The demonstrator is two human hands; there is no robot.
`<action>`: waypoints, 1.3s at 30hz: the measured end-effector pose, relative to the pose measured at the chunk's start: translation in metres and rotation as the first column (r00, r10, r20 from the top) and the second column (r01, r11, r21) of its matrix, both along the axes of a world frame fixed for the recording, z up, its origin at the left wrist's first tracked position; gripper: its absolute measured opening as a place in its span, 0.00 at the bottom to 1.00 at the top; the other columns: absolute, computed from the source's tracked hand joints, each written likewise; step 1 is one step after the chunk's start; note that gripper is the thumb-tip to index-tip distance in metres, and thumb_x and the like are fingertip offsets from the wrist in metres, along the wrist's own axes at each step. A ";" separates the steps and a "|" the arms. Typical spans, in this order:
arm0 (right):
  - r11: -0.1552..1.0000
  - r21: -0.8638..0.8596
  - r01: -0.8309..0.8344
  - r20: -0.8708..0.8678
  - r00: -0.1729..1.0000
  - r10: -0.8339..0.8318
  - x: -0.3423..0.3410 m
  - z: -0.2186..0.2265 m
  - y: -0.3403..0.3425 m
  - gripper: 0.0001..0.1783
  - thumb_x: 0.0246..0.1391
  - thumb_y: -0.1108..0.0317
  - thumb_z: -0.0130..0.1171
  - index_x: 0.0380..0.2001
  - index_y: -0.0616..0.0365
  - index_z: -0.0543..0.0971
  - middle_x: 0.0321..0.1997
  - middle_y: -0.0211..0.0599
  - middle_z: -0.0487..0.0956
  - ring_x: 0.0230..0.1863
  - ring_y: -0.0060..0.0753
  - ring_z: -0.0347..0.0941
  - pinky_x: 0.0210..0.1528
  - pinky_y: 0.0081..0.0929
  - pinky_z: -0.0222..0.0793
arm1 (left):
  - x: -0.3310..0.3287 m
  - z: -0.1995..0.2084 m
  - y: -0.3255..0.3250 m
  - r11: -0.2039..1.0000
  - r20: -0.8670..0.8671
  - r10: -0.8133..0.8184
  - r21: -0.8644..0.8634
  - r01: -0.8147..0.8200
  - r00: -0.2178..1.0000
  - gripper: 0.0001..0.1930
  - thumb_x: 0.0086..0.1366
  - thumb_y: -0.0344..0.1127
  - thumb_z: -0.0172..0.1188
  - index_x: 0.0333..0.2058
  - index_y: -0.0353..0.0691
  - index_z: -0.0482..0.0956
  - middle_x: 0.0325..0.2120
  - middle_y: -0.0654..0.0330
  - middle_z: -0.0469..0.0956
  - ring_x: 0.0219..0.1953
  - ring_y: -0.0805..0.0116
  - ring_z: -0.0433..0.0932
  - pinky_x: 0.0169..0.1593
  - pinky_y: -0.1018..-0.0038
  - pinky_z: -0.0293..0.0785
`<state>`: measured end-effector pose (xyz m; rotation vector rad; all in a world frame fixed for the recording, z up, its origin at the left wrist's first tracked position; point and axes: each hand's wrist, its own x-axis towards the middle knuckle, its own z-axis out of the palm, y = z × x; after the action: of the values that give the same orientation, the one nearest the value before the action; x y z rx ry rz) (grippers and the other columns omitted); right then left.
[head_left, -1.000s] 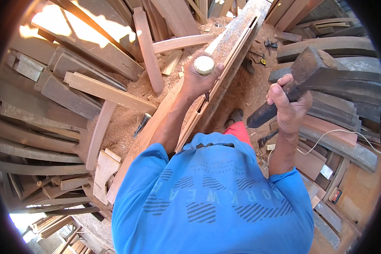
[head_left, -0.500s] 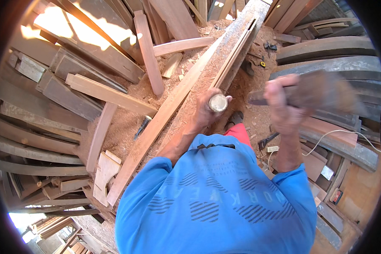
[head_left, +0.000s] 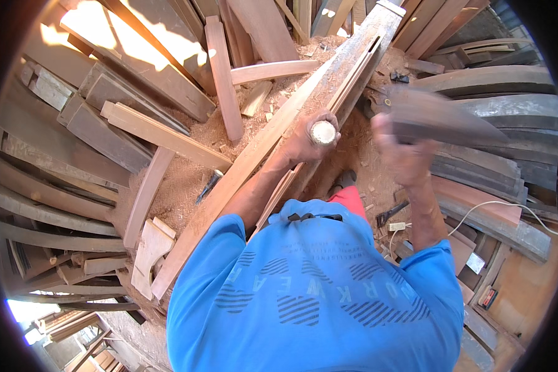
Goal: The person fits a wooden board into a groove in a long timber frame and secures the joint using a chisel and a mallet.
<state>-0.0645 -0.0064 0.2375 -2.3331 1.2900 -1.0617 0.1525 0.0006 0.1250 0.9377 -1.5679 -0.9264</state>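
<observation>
My left hand (head_left: 305, 137) is closed round an upright chisel (head_left: 323, 132). Only the round, pale butt of its handle shows, and the hand hides the blade. Beneath that hand runs a long, narrow timber (head_left: 347, 93) with a groove along it, lying on a dusty wooden beam. My right hand (head_left: 404, 152), raised off to the right, grips a dark wooden mallet (head_left: 443, 116) that is smeared by motion. The mallet head is apart from the chisel.
Wood shavings (head_left: 186, 186) cover the ground. A screwdriver-like tool (head_left: 209, 187) lies left of the beam. Stacked curved timbers (head_left: 502, 80) stand at right, with a white cable (head_left: 508, 204) below them. Boards (head_left: 167, 139) lean and lie at left.
My left hand has shifted slightly up and right along the timber with the chisel. My right hand has moved a little left, and the mallet has swung to a different angle.
</observation>
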 end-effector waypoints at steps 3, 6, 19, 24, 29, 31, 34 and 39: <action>0.976 0.214 -0.049 -0.245 0.964 0.103 -0.005 -0.017 -0.003 0.15 0.51 0.64 0.69 0.34 0.65 0.80 0.22 0.34 0.79 0.25 0.28 0.76 0.31 0.32 0.73 | -0.005 -0.011 0.004 0.998 -0.026 0.023 0.052 -0.022 0.999 0.08 0.60 0.27 0.67 0.36 0.40 0.77 0.29 0.61 0.79 0.34 0.71 0.78 0.41 0.71 0.75; 0.905 0.425 -0.010 0.040 0.999 -0.007 -0.005 -0.023 0.006 0.15 0.50 0.64 0.69 0.32 0.65 0.79 0.20 0.33 0.77 0.25 0.28 0.76 0.31 0.32 0.73 | 0.004 -0.009 0.031 0.997 0.017 0.072 0.029 -0.073 0.997 0.08 0.60 0.27 0.68 0.34 0.41 0.77 0.25 0.61 0.77 0.30 0.71 0.78 0.36 0.72 0.75; 0.673 0.739 -0.014 0.412 0.800 -0.435 -0.044 -0.103 0.066 0.10 0.54 0.68 0.68 0.25 0.57 0.76 0.19 0.26 0.75 0.21 0.16 0.70 0.24 0.21 0.65 | -0.066 -0.025 -0.083 0.942 0.222 0.096 0.295 -0.160 0.970 0.15 0.59 0.36 0.71 0.41 0.36 0.80 0.30 0.55 0.84 0.34 0.69 0.82 0.39 0.72 0.79; 0.667 0.744 -0.043 0.453 0.765 -0.457 -0.058 -0.125 0.069 0.11 0.54 0.68 0.68 0.24 0.57 0.76 0.19 0.25 0.75 0.21 0.17 0.69 0.25 0.22 0.65 | -0.041 -0.010 -0.058 0.993 0.108 0.060 0.096 -0.070 0.992 0.12 0.63 0.36 0.68 0.39 0.33 0.79 0.29 0.58 0.83 0.30 0.73 0.81 0.34 0.75 0.77; 0.580 0.814 -0.029 0.402 0.750 -0.526 -0.049 -0.128 0.066 0.11 0.53 0.67 0.70 0.24 0.57 0.77 0.20 0.24 0.75 0.22 0.17 0.68 0.26 0.22 0.65 | -0.067 -0.047 -0.113 0.964 0.328 0.029 0.240 -0.113 0.944 0.13 0.58 0.35 0.69 0.40 0.39 0.80 0.33 0.47 0.84 0.34 0.59 0.86 0.39 0.66 0.81; 0.604 0.797 -0.026 0.397 0.776 -0.490 -0.049 -0.125 0.061 0.11 0.52 0.66 0.70 0.25 0.58 0.78 0.21 0.23 0.74 0.23 0.17 0.68 0.26 0.23 0.65 | -0.082 -0.064 -0.139 0.941 0.449 0.046 0.281 -0.190 0.892 0.14 0.58 0.36 0.69 0.41 0.39 0.81 0.33 0.47 0.84 0.37 0.57 0.86 0.42 0.65 0.81; 0.595 0.803 0.025 0.341 0.800 -0.494 -0.046 -0.126 0.073 0.12 0.51 0.64 0.72 0.26 0.58 0.79 0.21 0.22 0.73 0.25 0.18 0.68 0.29 0.26 0.66 | -0.066 -0.088 -0.159 0.882 0.299 -0.044 0.460 -0.103 0.953 0.13 0.61 0.39 0.68 0.38 0.36 0.81 0.25 0.59 0.81 0.29 0.70 0.80 0.35 0.72 0.77; 0.582 0.813 0.029 0.293 0.843 -0.452 -0.050 -0.126 0.073 0.13 0.51 0.63 0.72 0.26 0.58 0.79 0.22 0.22 0.74 0.26 0.18 0.69 0.29 0.25 0.67 | -0.039 -0.040 -0.128 0.900 0.141 -0.106 0.434 0.035 0.984 0.10 0.63 0.33 0.66 0.42 0.39 0.79 0.29 0.61 0.81 0.35 0.71 0.80 0.39 0.70 0.77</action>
<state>-0.1146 0.0664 0.1110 -1.1463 1.4867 -0.8006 0.1137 -0.1275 0.0851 1.2995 -1.5688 -1.3111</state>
